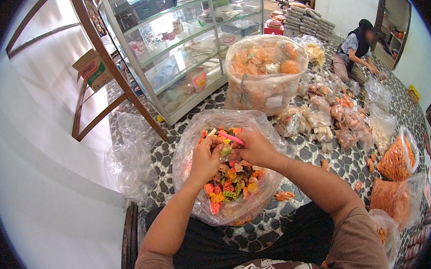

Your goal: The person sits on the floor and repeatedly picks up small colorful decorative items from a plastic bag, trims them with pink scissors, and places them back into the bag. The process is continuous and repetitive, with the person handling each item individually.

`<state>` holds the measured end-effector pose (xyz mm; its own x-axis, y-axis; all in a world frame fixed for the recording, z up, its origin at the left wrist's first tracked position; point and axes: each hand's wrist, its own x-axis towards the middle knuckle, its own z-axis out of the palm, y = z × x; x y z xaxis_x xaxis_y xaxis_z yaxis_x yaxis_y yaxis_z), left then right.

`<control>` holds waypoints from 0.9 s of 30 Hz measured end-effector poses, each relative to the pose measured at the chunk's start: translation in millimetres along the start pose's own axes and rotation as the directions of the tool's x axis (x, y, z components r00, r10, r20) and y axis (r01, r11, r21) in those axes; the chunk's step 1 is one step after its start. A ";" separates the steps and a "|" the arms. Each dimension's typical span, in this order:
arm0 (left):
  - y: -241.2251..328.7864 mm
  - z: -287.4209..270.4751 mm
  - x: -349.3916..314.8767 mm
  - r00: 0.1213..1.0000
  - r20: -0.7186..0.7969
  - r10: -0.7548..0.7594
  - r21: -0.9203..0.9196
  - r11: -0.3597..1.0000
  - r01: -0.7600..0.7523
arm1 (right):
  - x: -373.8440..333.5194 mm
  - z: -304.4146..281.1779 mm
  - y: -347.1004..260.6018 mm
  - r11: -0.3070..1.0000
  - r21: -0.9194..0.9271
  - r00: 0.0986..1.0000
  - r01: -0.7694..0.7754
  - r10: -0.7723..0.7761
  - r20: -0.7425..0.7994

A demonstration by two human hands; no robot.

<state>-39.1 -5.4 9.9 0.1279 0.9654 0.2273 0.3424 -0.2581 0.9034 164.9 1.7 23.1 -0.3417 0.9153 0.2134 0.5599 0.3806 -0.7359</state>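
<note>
A large clear plastic sack (pixel 183 171) stands open between my knees, filled with colourful snack pieces (pixel 228 183) in orange, yellow, green and brown. Over its mouth my two hands meet. My left hand (pixel 206 157) is closed, its fingertips pinching what looks like a small clear bag (pixel 226 151) with yellow-green pieces in it. A slim pink stick-like tool (pixel 231 138) juts out of my right hand (pixel 257 149), which is closed round it. The fingers of that hand also come close to the small bag; whether they touch it is hidden.
Behind the sack stands a bigger plastic sack (pixel 267 89) of orange bags, beside a glass display case (pixel 181 53). Filled bags (pixel 345 116) lie across the pebble-patterned floor at right. A co-worker (pixel 358 52) sits at far right. Crumpled plastic (pixel 130 159) lies left, near a wooden frame (pixel 117 66).
</note>
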 end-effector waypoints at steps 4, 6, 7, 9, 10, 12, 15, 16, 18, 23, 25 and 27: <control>0.8 0.4 -0.7 0.999 0.001 0.035 0.064 0.997 -0.035 | 0.9 6.2 0.4 0.999 0.022 0.998 -0.049 0.050 -0.034; 4.3 -2.0 -1.5 1.000 0.014 0.015 0.030 0.999 -0.015 | 1.8 8.4 2.0 0.984 0.140 0.987 -0.112 0.126 -0.100; 6.3 -3.7 -2.2 0.999 -0.011 0.047 0.080 0.996 -0.046 | 2.5 9.4 2.8 0.972 0.198 0.980 -0.122 0.150 -0.131; 9.7 -6.2 -3.9 0.997 -0.043 0.060 0.126 0.991 -0.055 | 4.0 12.3 3.1 0.834 0.520 0.959 -0.186 0.269 -0.088; 11.0 -6.3 -4.4 0.996 -0.056 0.069 0.141 0.988 -0.061 | 4.8 13.1 2.7 0.717 0.656 0.939 -0.236 0.341 -0.035; 12.4 -4.3 -4.8 0.993 -0.081 0.084 0.136 0.988 -0.072 | 5.7 13.7 1.1 0.833 0.532 0.959 -0.153 0.256 -0.125; 12.2 1.6 -6.4 0.999 -0.029 -0.034 0.050 0.998 0.035 | 2.4 12.6 -2.9 0.956 0.284 0.966 -0.068 0.134 -0.221; 11.5 1.8 -6.8 0.999 -0.039 -0.003 0.078 0.997 0.006 | 1.3 12.5 -3.9 0.981 0.194 0.968 -0.011 0.059 -0.243; 10.2 2.4 -8.2 0.999 -0.037 -0.005 0.112 0.994 0.009 | 1.8 11.4 -4.6 0.996 0.086 0.982 -0.004 0.020 -0.190; 5.8 0.5 -6.7 0.993 -0.101 0.059 0.146 0.988 -0.043 | 4.9 12.6 -1.5 0.999 0.036 0.994 -0.011 0.015 -0.113; 3.7 -0.6 -5.1 0.992 -0.121 0.038 0.075 0.997 -0.030 | 5.4 10.4 1.9 0.988 -0.045 0.988 -0.146 0.144 -0.055; 1.3 -0.9 -3.4 0.991 -0.135 -0.021 -0.018 1.000 0.019 | 4.7 9.5 5.1 0.993 0.000 0.985 -0.116 0.115 -0.127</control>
<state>-40.0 -9.0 10.7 -0.0064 0.9668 0.2554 0.3275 -0.2393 0.9140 159.0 6.7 14.2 -0.1762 0.9623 0.2071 0.5961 0.2718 -0.7555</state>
